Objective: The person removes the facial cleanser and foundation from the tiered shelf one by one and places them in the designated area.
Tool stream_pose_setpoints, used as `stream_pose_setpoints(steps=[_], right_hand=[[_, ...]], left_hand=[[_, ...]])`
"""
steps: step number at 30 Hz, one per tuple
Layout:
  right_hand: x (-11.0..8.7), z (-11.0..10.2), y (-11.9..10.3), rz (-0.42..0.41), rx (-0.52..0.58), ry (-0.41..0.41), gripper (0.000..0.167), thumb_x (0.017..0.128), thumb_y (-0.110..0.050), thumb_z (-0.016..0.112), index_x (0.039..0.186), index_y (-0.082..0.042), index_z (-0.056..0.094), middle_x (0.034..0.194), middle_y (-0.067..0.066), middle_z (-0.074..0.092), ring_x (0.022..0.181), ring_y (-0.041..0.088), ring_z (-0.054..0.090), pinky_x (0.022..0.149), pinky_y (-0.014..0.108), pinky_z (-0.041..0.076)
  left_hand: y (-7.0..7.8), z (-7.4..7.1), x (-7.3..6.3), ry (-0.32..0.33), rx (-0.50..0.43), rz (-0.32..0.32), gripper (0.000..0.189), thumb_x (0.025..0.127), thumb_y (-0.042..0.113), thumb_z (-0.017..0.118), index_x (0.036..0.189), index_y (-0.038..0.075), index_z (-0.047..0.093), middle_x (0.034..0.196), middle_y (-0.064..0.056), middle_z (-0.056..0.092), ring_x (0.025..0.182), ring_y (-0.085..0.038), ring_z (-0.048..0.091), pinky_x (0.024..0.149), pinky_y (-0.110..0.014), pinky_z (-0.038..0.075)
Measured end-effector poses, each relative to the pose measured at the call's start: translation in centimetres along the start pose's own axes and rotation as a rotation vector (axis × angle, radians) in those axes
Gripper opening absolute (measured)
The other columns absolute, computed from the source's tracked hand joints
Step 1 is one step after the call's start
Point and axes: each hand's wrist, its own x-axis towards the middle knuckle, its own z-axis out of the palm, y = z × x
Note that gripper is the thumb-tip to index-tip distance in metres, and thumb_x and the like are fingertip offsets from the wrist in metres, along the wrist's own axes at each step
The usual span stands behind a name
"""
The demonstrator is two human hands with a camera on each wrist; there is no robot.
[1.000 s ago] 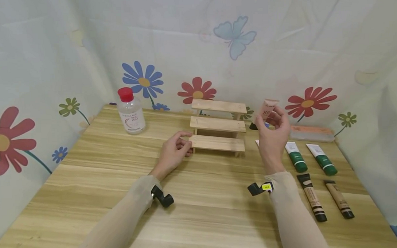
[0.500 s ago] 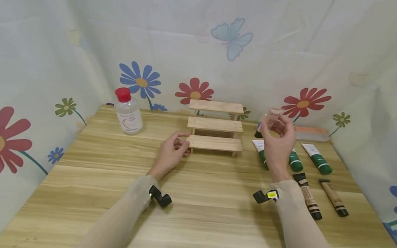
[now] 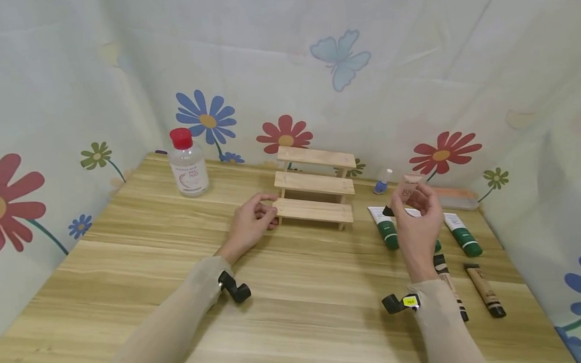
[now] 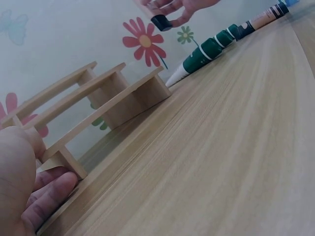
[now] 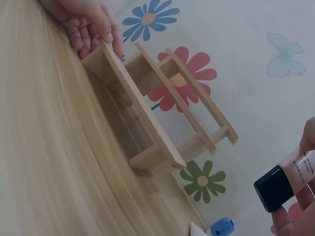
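Observation:
My left hand (image 3: 249,224) grips the left end of the lowest step of a three-tier wooden display stand (image 3: 314,183). The left wrist view has the thumb above and the fingers (image 4: 51,196) beside its leg. Over on the right, my right hand (image 3: 421,230) holds a pink BB cream tube (image 3: 408,189) in the air, above the lying tubes. The tube's black cap (image 5: 274,188) points down and to the left, away from the palm. Part of the tube is hidden by the fingers. All three tiers of the stand bear nothing.
White-and-green tubes (image 3: 462,235) and tan tubes (image 3: 485,291) with black caps lie at the right. A blue nail polish bottle (image 3: 380,187) and a flat peach-coloured pack (image 3: 456,198) stand behind. A red-capped clear bottle (image 3: 190,169) is at the back left.
My right hand has moved right and nearer to me with the BB cream tube, uncovering the blue nail polish bottle and a green tube. My left hand has stayed at the stand.

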Motion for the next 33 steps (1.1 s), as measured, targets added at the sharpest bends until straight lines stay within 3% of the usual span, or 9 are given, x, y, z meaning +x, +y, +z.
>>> stream_pose_setpoints(steps=[19, 25, 33], right_hand=[[-2.0, -2.8, 2.4, 0.041, -0.109, 0.012, 0.051, 0.101, -0.015, 0.083, 0.149, -0.011, 0.065, 0.122, -0.004, 0.066, 0.108, 0.010, 0.064, 0.083, 0.010, 0.057], [-2.9, -3.5, 2.3, 0.028, -0.105, 0.029, 0.050, 0.100, -0.017, 0.083, 0.147, -0.013, 0.068, 0.118, -0.005, 0.067, 0.105, 0.011, 0.066, 0.080, 0.011, 0.058], [-4.3, -4.6, 2.4, 0.077, -0.126, 0.028, 0.049, 0.101, -0.025, 0.084, 0.147, -0.018, 0.069, 0.119, -0.006, 0.066, 0.106, 0.012, 0.065, 0.082, 0.010, 0.058]], left_hand=[[-0.2, -0.1, 0.0, 0.009, -0.011, 0.014, 0.030, 0.112, 0.014, 0.069, 0.142, 0.014, 0.070, 0.104, -0.015, 0.080, 0.087, -0.029, 0.081, 0.075, -0.034, 0.072], [-0.2, -0.1, 0.0, 0.007, -0.007, 0.005, 0.029, 0.112, 0.015, 0.069, 0.141, 0.016, 0.070, 0.103, -0.014, 0.080, 0.086, -0.028, 0.081, 0.074, -0.033, 0.072], [-0.1, 0.0, 0.0, 0.009, -0.007, -0.007, 0.028, 0.112, 0.014, 0.069, 0.140, 0.016, 0.071, 0.103, -0.014, 0.081, 0.086, -0.027, 0.081, 0.073, -0.034, 0.072]])
